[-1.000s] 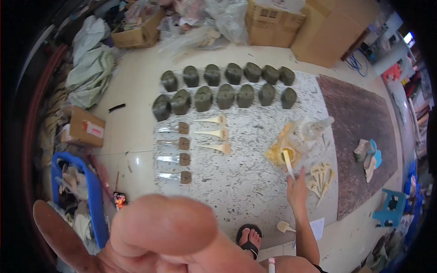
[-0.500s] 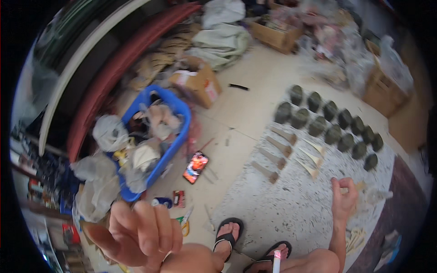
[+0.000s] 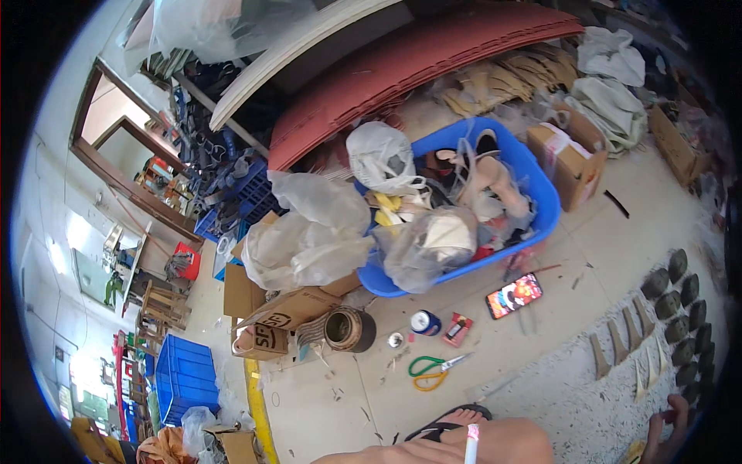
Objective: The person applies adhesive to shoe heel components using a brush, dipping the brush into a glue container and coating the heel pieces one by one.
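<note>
Pale pieces (image 3: 640, 387) lie seemingly just beyond the right hand (image 3: 671, 429).

White glare spots the wall (image 3: 36, 203) at far left, while soft, even light covers the floor (image 3: 321, 406). Fisheye distortion bends edges near a black rim, where the right hand (image 3: 680, 417) looks dim and blurred

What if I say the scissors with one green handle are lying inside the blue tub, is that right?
Not quite: the green-handled scissors aren't inside the blue tub. The head view shows them lying outside it, on the tiled floor.
</note>
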The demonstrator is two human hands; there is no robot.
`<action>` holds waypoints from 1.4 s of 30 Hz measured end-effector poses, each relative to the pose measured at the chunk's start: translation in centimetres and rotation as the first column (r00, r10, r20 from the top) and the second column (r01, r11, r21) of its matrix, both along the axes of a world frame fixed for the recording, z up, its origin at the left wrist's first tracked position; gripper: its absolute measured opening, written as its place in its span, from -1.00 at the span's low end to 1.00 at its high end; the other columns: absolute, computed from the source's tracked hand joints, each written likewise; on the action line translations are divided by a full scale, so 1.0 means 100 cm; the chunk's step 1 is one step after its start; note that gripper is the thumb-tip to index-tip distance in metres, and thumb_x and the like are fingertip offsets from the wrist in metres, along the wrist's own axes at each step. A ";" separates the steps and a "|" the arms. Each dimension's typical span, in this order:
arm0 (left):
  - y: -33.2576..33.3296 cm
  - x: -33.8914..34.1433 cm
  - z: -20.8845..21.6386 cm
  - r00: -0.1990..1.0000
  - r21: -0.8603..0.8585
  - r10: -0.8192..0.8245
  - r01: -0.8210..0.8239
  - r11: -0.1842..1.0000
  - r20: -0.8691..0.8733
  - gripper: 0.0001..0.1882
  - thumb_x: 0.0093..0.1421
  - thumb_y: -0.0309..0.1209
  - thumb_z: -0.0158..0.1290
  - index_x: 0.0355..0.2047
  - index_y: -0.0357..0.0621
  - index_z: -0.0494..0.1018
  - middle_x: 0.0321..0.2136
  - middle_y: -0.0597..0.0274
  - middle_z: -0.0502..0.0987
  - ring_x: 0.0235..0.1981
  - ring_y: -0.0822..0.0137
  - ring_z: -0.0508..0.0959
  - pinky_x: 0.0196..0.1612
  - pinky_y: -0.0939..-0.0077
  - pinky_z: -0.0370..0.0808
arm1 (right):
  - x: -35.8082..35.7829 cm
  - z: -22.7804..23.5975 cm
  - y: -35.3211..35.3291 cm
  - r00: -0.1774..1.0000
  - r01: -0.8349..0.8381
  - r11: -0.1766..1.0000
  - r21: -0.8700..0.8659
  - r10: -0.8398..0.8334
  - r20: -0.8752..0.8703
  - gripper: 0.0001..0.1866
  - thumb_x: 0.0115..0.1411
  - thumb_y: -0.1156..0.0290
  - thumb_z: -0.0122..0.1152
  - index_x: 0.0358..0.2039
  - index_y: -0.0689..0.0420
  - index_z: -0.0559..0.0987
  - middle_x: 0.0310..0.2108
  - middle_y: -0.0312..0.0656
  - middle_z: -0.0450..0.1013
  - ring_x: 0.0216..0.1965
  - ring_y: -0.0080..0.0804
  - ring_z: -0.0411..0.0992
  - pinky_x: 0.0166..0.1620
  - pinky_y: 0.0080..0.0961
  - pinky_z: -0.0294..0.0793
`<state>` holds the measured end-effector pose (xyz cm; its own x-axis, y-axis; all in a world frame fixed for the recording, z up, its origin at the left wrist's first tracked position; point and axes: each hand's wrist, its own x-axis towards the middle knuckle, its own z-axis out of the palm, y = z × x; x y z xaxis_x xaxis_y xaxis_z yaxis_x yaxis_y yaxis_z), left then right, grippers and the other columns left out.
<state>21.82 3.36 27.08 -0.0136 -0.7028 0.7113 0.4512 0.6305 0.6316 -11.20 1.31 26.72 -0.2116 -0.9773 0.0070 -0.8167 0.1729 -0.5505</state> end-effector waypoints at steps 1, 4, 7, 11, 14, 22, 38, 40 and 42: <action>-0.002 0.006 -0.003 0.986 0.000 0.097 -0.098 0.995 -0.135 -0.68 0.19 -0.44 0.03 -0.06 -0.23 0.31 -0.29 -0.31 0.53 -0.43 -0.29 0.56 -0.22 -0.19 0.47 | 0.012 0.005 0.003 0.997 -0.029 1.000 0.010 0.030 -0.070 -0.65 0.14 0.35 0.21 -0.06 0.16 0.52 -0.14 -0.02 0.48 -0.22 -0.28 0.44 -0.14 -0.37 0.38; -0.016 0.053 0.002 0.998 -0.041 0.001 0.002 0.999 0.064 -0.69 0.20 -0.46 0.03 -0.06 -0.27 0.32 -0.35 -0.30 0.54 -0.43 -0.32 0.55 -0.23 -0.19 0.48 | 0.047 0.005 0.002 0.989 -0.023 0.994 0.107 0.038 -0.140 -0.64 0.17 0.27 0.18 -0.06 0.19 0.51 -0.17 -0.04 0.47 -0.23 -0.24 0.43 -0.15 -0.35 0.38; -0.015 0.087 0.012 0.997 0.057 0.007 -0.003 0.998 -0.075 -0.79 0.22 -0.46 0.00 -0.16 -0.24 0.35 -0.47 -0.26 0.53 -0.52 -0.25 0.54 -0.31 -0.04 0.51 | 0.076 -0.004 -0.013 0.991 -0.017 0.952 0.305 0.058 -0.124 -0.61 0.20 0.20 0.14 -0.06 0.21 0.50 -0.19 -0.02 0.47 -0.23 -0.17 0.42 -0.13 -0.31 0.38; -0.023 0.068 0.023 0.790 0.170 0.387 -0.350 0.921 -0.474 -0.90 0.23 -0.45 -0.01 -0.31 -0.21 0.34 -0.46 -0.21 0.51 -0.51 -0.13 0.54 -0.37 0.11 0.52 | 0.060 -0.052 -0.031 0.987 -0.048 0.891 0.451 0.112 -0.116 -0.58 0.22 0.15 0.15 -0.07 0.23 0.50 -0.17 0.00 0.47 -0.20 -0.13 0.42 -0.11 -0.29 0.37; -0.047 0.070 0.042 0.130 0.369 0.610 -0.691 0.621 -0.782 -0.85 0.28 -0.37 -0.05 -0.38 -0.18 0.32 -0.34 -0.20 0.51 -0.36 -0.02 0.55 -0.34 0.19 0.52 | 0.037 -0.072 -0.036 0.973 -0.117 0.861 0.494 0.199 -0.116 -0.58 0.24 0.16 0.13 -0.07 0.25 0.50 -0.17 -0.01 0.48 -0.20 -0.14 0.43 -0.11 -0.29 0.38; 0.071 0.283 -0.164 0.680 0.623 0.436 -0.726 0.291 0.589 -0.69 0.29 -0.33 -0.17 -0.20 -0.29 0.49 -0.22 0.04 0.55 -0.22 0.28 0.52 -0.14 0.43 0.44 | 0.064 -0.078 -0.049 0.970 -0.134 0.804 0.580 0.227 -0.090 -0.63 0.26 0.23 0.09 -0.07 0.24 0.51 -0.17 -0.03 0.50 -0.16 -0.22 0.47 -0.10 -0.32 0.40; 0.065 0.318 -0.262 0.382 0.371 0.175 -0.924 0.092 0.907 -0.80 0.17 -0.41 0.09 -0.27 -0.30 0.50 -0.50 0.23 0.51 -0.47 0.45 0.51 -0.39 0.58 0.43 | 0.049 -0.089 -0.024 0.971 -0.071 0.937 0.342 -0.014 0.240 -0.90 0.16 0.50 0.09 -0.43 0.27 0.44 -0.53 -0.27 0.34 -0.47 -0.56 0.34 -0.37 -0.62 0.36; 0.057 0.310 -0.262 0.334 0.309 0.147 -0.936 0.167 0.931 -0.82 0.13 -0.47 0.12 -0.27 -0.30 0.50 -0.49 0.19 0.53 -0.48 0.42 0.53 -0.40 0.56 0.44 | 0.048 -0.088 -0.023 0.972 -0.067 0.934 0.350 -0.019 0.236 -0.90 0.16 0.50 0.09 -0.43 0.27 0.44 -0.53 -0.28 0.34 -0.47 -0.57 0.34 -0.37 -0.63 0.36; 0.050 0.308 -0.269 0.279 0.248 0.136 -0.946 0.206 0.950 -0.82 0.11 -0.51 0.12 -0.26 -0.30 0.51 -0.45 0.11 0.54 -0.49 0.37 0.55 -0.41 0.53 0.46 | 0.048 -0.089 -0.022 0.972 -0.064 0.932 0.358 -0.023 0.233 -0.90 0.16 0.50 0.08 -0.43 0.27 0.44 -0.54 -0.28 0.34 -0.47 -0.57 0.34 -0.37 -0.63 0.36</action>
<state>52.65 8.39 0.22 0.5459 -0.8361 -0.0546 -0.5732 -0.4202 0.7035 -6.40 -0.93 17.82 -0.1448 -0.9083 -0.3926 -0.6808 0.3793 -0.6266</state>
